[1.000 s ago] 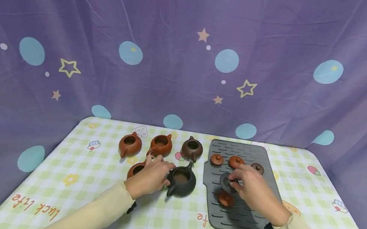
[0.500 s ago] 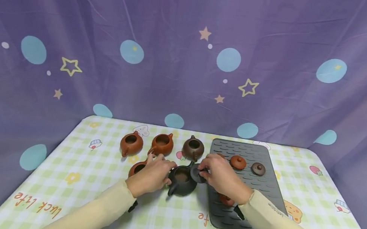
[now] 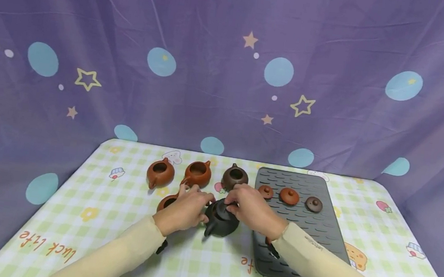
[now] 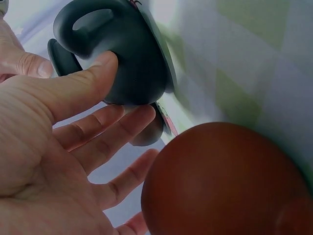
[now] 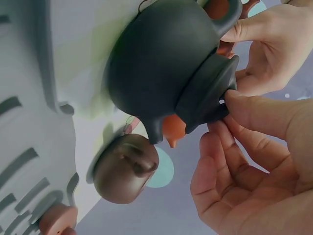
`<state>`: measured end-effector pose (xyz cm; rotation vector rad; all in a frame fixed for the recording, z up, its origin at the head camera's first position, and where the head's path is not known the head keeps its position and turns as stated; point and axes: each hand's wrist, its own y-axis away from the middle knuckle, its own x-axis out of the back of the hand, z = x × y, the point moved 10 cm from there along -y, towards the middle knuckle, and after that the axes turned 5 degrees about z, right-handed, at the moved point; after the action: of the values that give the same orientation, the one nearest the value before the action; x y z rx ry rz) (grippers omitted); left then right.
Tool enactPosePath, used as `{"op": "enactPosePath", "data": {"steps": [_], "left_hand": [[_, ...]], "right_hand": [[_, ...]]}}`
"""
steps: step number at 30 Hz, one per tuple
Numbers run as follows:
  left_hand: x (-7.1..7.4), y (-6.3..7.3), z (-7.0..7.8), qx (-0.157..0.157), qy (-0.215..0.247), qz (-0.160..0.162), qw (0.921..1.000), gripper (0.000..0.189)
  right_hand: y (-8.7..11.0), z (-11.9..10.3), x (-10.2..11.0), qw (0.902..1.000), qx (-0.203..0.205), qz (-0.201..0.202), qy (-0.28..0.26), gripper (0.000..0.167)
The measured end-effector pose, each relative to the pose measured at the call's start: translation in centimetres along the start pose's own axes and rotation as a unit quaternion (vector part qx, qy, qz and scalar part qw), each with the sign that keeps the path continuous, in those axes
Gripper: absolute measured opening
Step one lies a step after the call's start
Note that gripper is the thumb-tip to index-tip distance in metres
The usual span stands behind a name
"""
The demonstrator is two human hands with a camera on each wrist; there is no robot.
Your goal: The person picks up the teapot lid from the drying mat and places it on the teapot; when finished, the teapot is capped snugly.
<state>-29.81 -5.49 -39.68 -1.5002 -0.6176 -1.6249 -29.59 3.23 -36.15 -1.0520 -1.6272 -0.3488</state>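
A lidless-bodied look has gone from the black teapot (image 3: pixel 223 228), since a black lid (image 5: pixel 208 93) sits at its mouth, slightly tilted in the right wrist view. My right hand (image 3: pixel 254 210) pinches that lid by its knob between thumb and fingers. On the teapot's left, my left hand (image 3: pixel 185 209) has its thumb and fingertips against the black body (image 4: pixel 137 61), the fingers loosely extended. Under and beside the left hand stands a reddish-brown teapot (image 3: pixel 166 202), partly hidden by it; its rounded side fills the lower right of the left wrist view.
Behind stand two reddish teapots (image 3: pixel 161 175) and a dark brown one (image 3: pixel 235 176), all without lids. To the right lies a grey ridged mat (image 3: pixel 314 231) bearing two reddish lids (image 3: pixel 289 196) and a brown lid (image 3: pixel 314 205). My right forearm mostly covers another reddish lid.
My right hand has carried the black lid leftward from the mat onto the mouth of the black teapot. The left hand has stayed beside the teapot.
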Motion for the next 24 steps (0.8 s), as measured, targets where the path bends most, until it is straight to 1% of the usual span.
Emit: {"op": "enactPosePath", "data": {"steps": [10,21,24], "left_hand": [[-0.2,-0.1,-0.4,0.012,0.02,-0.007,0.9997,0.036],[-0.1,-0.2,-0.3,0.014,0.013,-0.009,0.9998,0.038],[-0.1,-0.2,-0.3,0.014,0.011,-0.012,0.9998,0.038]], "right_hand": [[-0.5,-0.6,-0.6,0.9999,0.006,-0.012,-0.003,0.012],[-0.5,-0.2,-1.5,0.9998,0.007,-0.019,-0.008,0.011],[-0.5,-0.2,-1.4,0.9997,0.009,-0.02,-0.012,0.012]]}}
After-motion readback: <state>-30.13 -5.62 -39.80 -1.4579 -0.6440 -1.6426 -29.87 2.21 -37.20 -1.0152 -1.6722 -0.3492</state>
